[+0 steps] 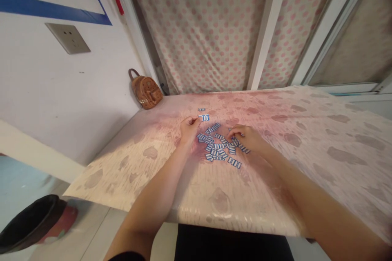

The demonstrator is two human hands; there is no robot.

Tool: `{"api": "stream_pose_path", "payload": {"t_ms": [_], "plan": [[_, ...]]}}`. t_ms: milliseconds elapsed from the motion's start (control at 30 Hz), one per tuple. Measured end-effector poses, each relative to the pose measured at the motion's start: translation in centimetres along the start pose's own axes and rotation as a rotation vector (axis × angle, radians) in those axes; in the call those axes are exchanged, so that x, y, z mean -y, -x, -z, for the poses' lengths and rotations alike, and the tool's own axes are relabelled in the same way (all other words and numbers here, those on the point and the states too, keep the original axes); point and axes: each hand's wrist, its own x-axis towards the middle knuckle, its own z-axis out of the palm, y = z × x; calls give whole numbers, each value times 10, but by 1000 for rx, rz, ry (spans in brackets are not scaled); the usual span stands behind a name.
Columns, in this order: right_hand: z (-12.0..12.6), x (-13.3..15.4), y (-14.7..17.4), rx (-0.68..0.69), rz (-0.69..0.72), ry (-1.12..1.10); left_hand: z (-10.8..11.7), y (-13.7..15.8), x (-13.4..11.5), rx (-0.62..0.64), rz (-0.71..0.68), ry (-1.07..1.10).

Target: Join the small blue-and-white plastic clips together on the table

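Blue-and-white strip pile (219, 146), loose and overlapping, lies on the patterned covering of the surface (147, 179), between the person's two forearms. Just beyond the pile and toward its left, the left hand (188, 127) pinches a single strip (204, 118) between thumb and finger, its bars turned toward the camera. Farther beyond the pile, past that held piece, a small strip (201, 109) lies alone. At the pile's right edge, the right hand (245, 135) bends low with curled fingers over some of the strips; whether it grips one I cannot tell. On the near right side of the pile, an outlying strip (234, 162) lies slanted.

Well to the far left of the pile, a brown backpack (147, 91) leans by the wall. A dotted curtain (208, 28) hangs behind the pile, and a dark-mouthed container (63, 221) stands lower, to the pile's near left.
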Motion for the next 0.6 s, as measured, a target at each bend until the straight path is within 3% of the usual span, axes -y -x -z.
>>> {"api": "stream_pose_path", "payload": {"t_ms": [100,233,300,600], "plan": [[-4,4,0,52,12,9,0,-1,1,-10,-9,-22],[1,-8,3,-172,-230,184,-1,-1,0,5,-10,-22],[3,-17,4,-209,-266,234,-2,0,-1,15,-10,-25],[-15,-23,-3,8,-236,328,-3,2,1,24,-12,-29]]}}
